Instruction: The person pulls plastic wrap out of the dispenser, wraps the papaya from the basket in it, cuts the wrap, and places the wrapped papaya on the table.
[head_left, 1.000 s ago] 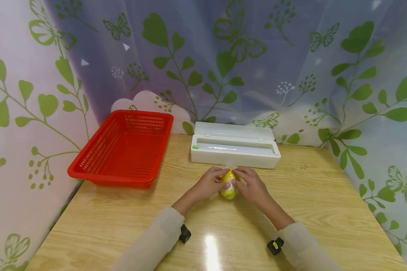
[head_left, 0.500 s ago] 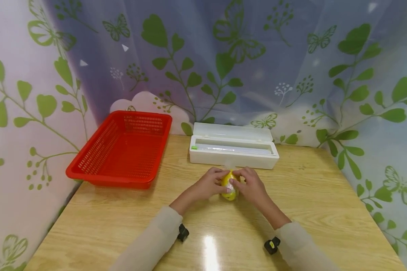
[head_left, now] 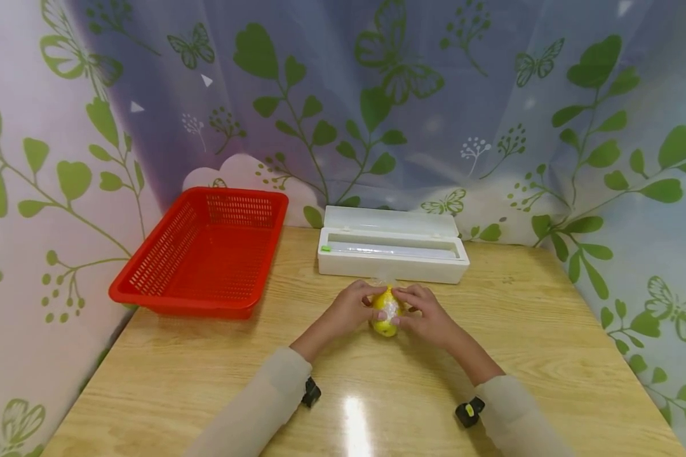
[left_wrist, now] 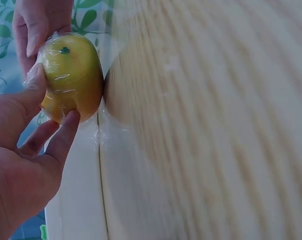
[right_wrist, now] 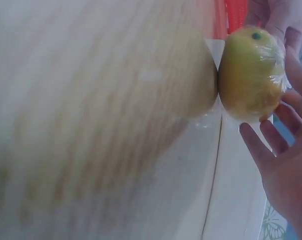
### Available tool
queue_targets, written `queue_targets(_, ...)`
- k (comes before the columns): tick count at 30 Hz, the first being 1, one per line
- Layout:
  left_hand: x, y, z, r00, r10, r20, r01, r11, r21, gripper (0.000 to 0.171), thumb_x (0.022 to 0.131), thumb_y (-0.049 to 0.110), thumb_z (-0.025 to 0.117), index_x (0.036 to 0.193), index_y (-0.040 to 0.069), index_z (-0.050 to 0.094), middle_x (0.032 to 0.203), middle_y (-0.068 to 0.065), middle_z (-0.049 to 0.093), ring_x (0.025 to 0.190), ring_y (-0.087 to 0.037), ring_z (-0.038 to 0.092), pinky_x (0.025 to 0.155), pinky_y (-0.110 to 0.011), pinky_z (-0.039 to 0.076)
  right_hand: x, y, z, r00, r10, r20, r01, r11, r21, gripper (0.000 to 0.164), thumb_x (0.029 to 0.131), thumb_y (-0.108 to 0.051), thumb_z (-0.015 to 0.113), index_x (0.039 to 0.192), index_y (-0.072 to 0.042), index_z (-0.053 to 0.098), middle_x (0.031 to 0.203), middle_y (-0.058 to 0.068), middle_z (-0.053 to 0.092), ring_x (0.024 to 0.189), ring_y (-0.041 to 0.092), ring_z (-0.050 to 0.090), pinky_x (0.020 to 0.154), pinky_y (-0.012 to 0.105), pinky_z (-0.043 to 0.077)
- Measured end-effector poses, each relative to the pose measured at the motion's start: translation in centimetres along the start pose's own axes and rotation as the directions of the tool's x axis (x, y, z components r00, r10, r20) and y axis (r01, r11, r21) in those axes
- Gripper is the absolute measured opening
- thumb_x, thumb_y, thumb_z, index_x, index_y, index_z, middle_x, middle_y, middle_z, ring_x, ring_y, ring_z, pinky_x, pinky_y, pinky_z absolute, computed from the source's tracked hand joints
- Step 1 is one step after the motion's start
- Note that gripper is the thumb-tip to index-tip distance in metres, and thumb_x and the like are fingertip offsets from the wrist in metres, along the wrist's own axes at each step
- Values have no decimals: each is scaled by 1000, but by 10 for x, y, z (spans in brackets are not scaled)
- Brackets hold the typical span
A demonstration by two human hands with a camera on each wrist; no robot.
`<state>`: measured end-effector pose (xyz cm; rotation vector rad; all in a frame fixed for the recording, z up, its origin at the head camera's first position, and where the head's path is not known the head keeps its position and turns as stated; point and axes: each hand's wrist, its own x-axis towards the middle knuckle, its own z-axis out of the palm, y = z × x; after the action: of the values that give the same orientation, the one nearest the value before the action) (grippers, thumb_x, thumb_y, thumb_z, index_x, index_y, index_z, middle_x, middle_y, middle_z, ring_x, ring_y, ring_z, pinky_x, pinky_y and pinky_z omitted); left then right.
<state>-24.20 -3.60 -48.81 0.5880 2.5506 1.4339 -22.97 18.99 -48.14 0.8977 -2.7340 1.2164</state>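
Note:
A yellow lemon [head_left: 386, 311] sits on the table in front of the white box, with clear plastic film wrapped over it. Shiny creases of film cross its skin in the left wrist view, where a small green stem spot shows on the lemon [left_wrist: 73, 75]. From the left, my left hand [head_left: 349, 309] holds it between thumb and fingers. My right hand [head_left: 425, 317] grips the opposite side, thumb on the film and fingertips against the lower part. A bit of loose film stands up at the lemon's far end.
Behind the lemon is a long white box [head_left: 394, 270] with its lid raised, a white roll inside and a green slider [head_left: 325, 249] at its left edge. To the left stands a red plastic basket [head_left: 200, 304]. Patterned curtains surround the wooden table [head_left: 526, 330].
My right thumb has shifted down along the lemon. Both hands stay around the lemon, which turns slightly in place. The box and basket have not moved.

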Motion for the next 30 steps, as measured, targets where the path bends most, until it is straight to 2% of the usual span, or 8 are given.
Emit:
queue_targets(3, 0, 1, -1, 1000, -2, 11, 2, 1000, -3, 58, 90, 28, 75, 144, 20, 57, 108, 0, 55, 91, -15, 52, 73, -25, 49, 0, 1, -1, 1000, 17, 24, -16, 1000, -19, 60, 89, -17, 76, 143, -2, 55, 127, 11, 56, 116, 25, 45, 94, 40, 51)
queue_targets(7, -1, 2, -3, 999, -17, 29, 18, 999, -34, 58, 90, 27, 76, 145, 20, 56, 111, -1, 56, 95, -16, 53, 75, -26, 50, 2, 1, 0, 999, 44, 17, -43, 998, -56, 60, 89, -21, 77, 143, -5, 56, 126, 8, 57, 117, 24, 48, 93, 42, 51)
queue_targets(14, -2, 2, -5, 999, -51, 0, 51, 997, -52, 53, 93, 41, 72, 142, 25, 60, 115, -1, 59, 96, -16, 54, 74, -28, 51, 4, -3, 0, 999, 44, 4, -44, 996, -72, 57, 88, -21, 77, 140, -5, 59, 125, 7, 60, 120, 28, 50, 92, 47, 51)
queue_targets(20, -2, 5, -3, 998, -37, -43, 35, 999, -38, 42, 95, 33, 71, 136, 21, 65, 114, -2, 61, 90, -16, 52, 70, -26, 48, 1, -2, 3, 999, 36, -16, -37, 998, -46, 52, 91, -19, 75, 139, -4, 60, 129, 9, 59, 120, 28, 49, 93, 45, 49)
queue_targets(26, -1, 6, -2, 998, -19, -55, 17, 999, -30, 40, 97, 28, 69, 135, 19, 66, 104, -1, 59, 84, -14, 53, 67, -25, 49, 2, -3, 4, 998, 9, -64, -11, 999, -37, 45, 93, -13, 72, 136, -2, 62, 129, 11, 60, 122, 31, 48, 95, 49, 46)
queue_targets(30, -2, 5, -1, 998, -17, -66, 15, 999, -33, 39, 97, 28, 69, 135, 17, 66, 101, -1, 58, 84, -14, 53, 68, -25, 49, 3, -4, 6, 997, 33, -75, -35, 999, -18, 44, 94, -14, 72, 135, -3, 62, 129, 10, 60, 121, 29, 49, 95, 49, 47)
